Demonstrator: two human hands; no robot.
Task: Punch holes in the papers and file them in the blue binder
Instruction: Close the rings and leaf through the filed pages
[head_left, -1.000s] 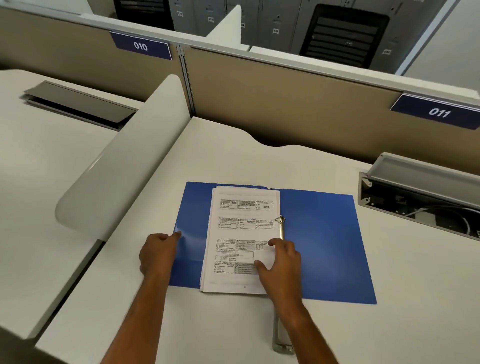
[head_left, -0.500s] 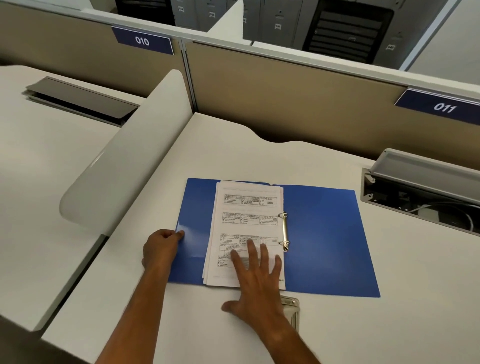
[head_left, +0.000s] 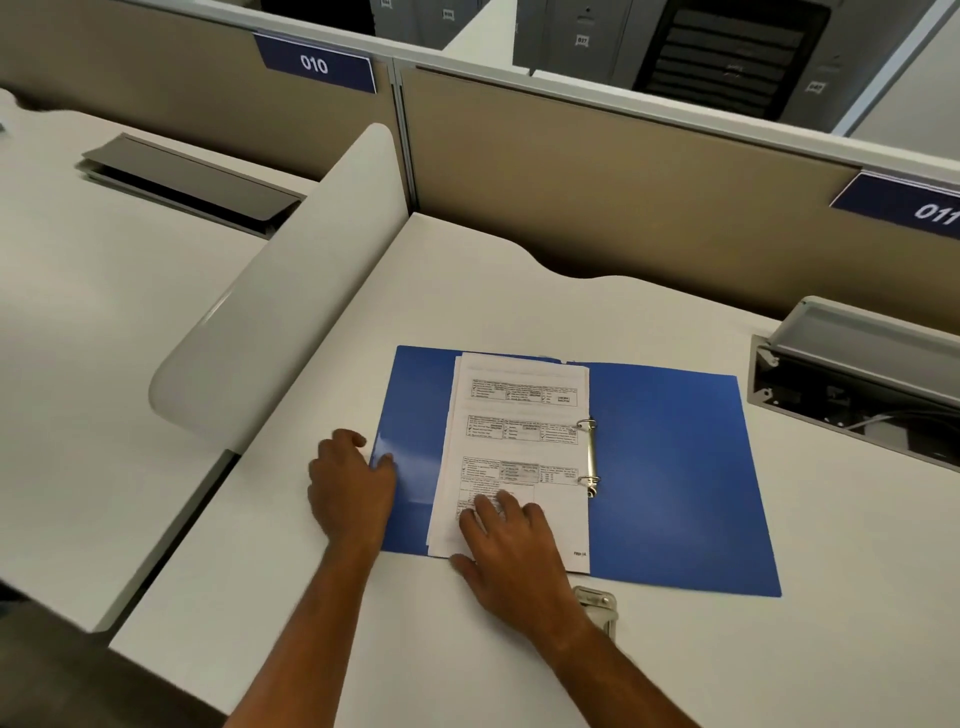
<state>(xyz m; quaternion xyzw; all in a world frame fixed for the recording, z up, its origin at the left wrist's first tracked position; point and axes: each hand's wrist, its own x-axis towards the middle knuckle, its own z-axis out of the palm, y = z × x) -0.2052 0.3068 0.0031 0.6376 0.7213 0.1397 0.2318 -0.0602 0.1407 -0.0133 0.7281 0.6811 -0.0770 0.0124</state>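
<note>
the papers (head_left: 519, 410) lie as a stack on the left half of the open blue binder (head_left: 670, 467), their right edge threaded on the two metal rings (head_left: 589, 457), which look closed. the right hand (head_left: 511, 551) lies palm down on the stack's near-left corner, its fingers (head_left: 485, 506) nearly straight, a little spread, pressing the sheets and gripping nothing. a second ago those fingers were bunched by the near ring. half a second ago they lay flat mid-page, and now they have slid towards the left edge, leaving both rings well to their right. that reads as a smoothing stroke after seating the holes, so i judge the filing is essentially done and what's left is folding a cover over.

the left hand (head_left: 348, 488) has not shifted. it sits at the cover's outer left edge, thumb (head_left: 384, 462) on the blue plastic and the other fingers curled just off it. it appears to pinch that edge, though whether any finger is under the cover is hidden.

just behind the right wrist, touching the white desk (head_left: 467, 291), a metal hole punch (head_left: 597, 605) peeks out, near the binder's front edge. far to the right of the right fingers an open cable tray (head_left: 857, 374) is sunk in the desk.
</note>
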